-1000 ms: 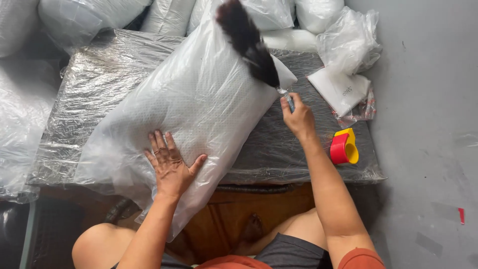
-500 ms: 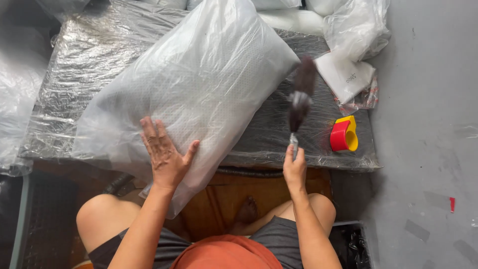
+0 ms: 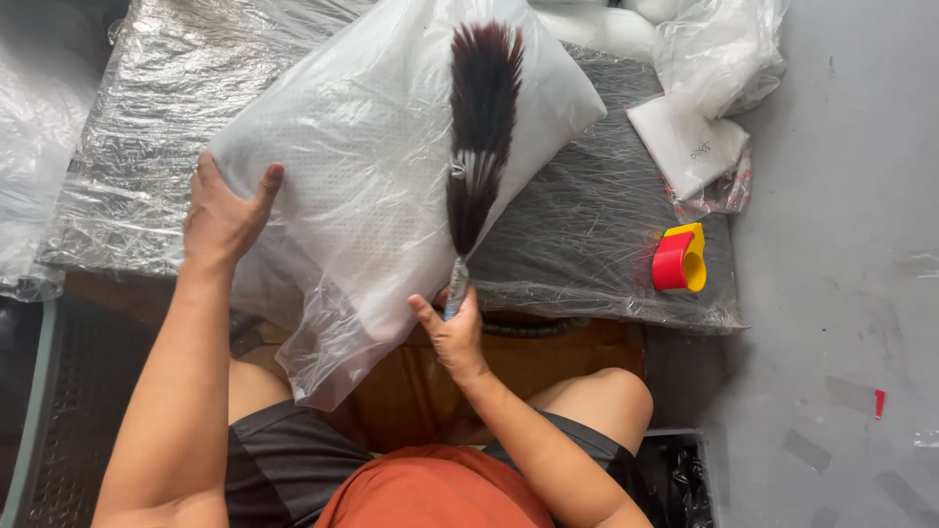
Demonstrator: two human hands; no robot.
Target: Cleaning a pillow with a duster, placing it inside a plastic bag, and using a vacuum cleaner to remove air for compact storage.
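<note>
A white pillow in a clear plastic bag (image 3: 372,186) lies slanted across a low table wrapped in plastic film (image 3: 597,244). My left hand (image 3: 223,217) grips the pillow's left edge, fingers spread over it. My right hand (image 3: 452,332) is shut on the thin handle of a feather duster (image 3: 479,127), whose dark brown plume lies on the pillow and points away from me. The bag's loose open end hangs off the table's near edge toward my knees.
A red and yellow tape dispenser (image 3: 680,259) stands near the table's right end. Folded white sheets and crumpled plastic bags (image 3: 704,108) lie at the back right. More bagged pillows (image 3: 20,166) sit at the left. Grey floor (image 3: 841,293) lies to the right.
The duster has swung from the table's right part onto the middle of the pillow. My left hand has shifted from the pillow's near face to its left edge.
</note>
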